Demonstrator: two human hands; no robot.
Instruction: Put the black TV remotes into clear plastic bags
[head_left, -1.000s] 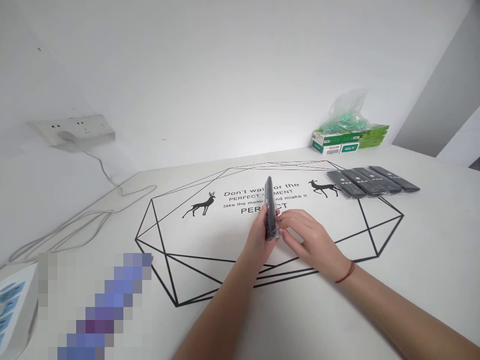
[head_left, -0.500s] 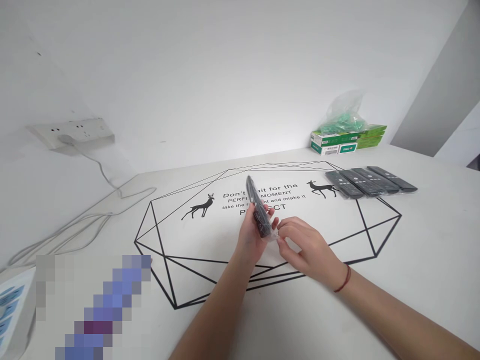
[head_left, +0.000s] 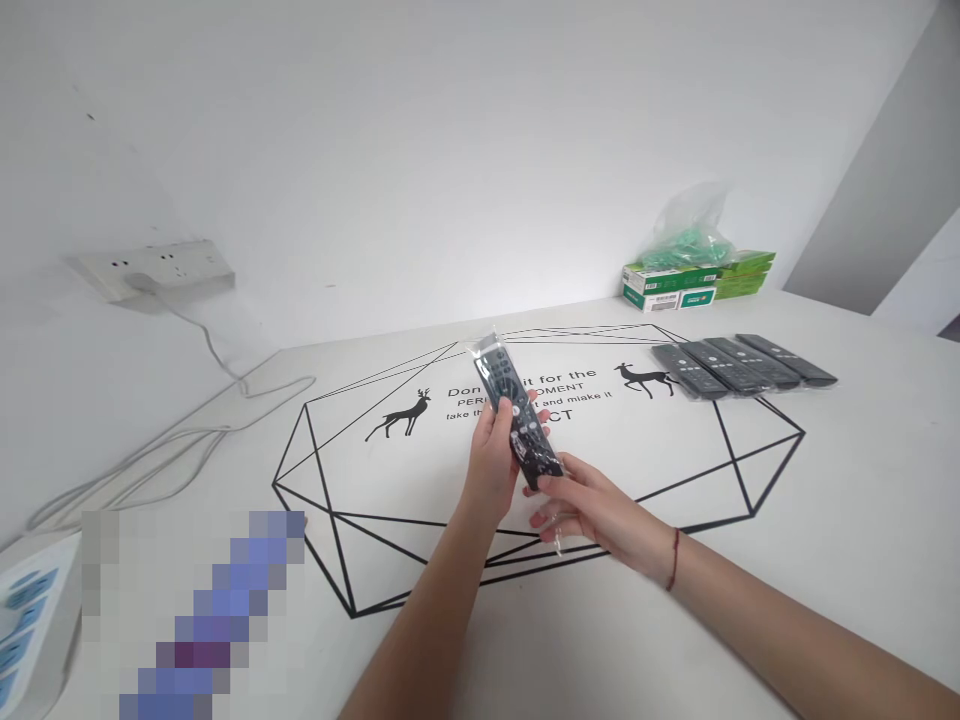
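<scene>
A black remote control [head_left: 531, 425] in a clear plastic sleeve is tilted above the table, its button side facing me. My left hand [head_left: 491, 455] is closed round its middle, the thumb on the buttons and the fingertips showing past the far edge. At the near end, my right hand [head_left: 592, 505] pinches the remote and its wrapping, thumb on top, other fingers underneath. A loose strip of the plastic sleeve [head_left: 558, 540] hangs below those fingers. Clear film also sticks out beyond the remote's far end.
Several wrapped black remotes [head_left: 739, 367] lie side by side at the right. Behind them, green-and-white boxes [head_left: 670, 285] carry a clear bag [head_left: 690, 235] with green contents. At left are a wall socket [head_left: 180, 268], grey cables [head_left: 142, 470], a power strip [head_left: 34, 620] and a pixelated patch.
The remote has turned from edge-on to show its buttons. My right hand has moved slightly down and left, from the wrapping's end onto the remote's near end.
</scene>
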